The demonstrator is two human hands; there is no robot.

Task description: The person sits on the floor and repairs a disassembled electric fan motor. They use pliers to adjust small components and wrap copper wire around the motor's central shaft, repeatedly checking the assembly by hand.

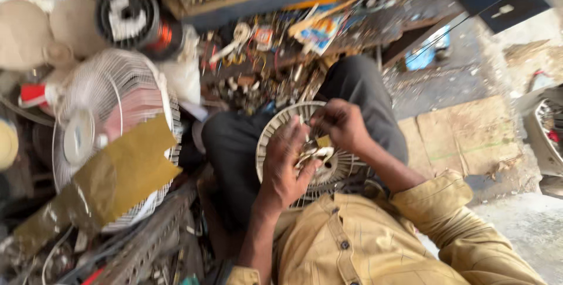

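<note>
Hands are set on a round white fan grille (337, 170) that is rested on the dark-trousered lap at the picture's centre. The left hand (287, 165) is spread over the grille's hub from 9 o'clock, its fingers pressed on small pale parts (314, 155); the right hand (340, 124), at 12 o'clock, is pinched shut on a small yellowish piece (324, 141). A white table fan (105, 126) is seen at 9 o'clock, well apart.
</note>
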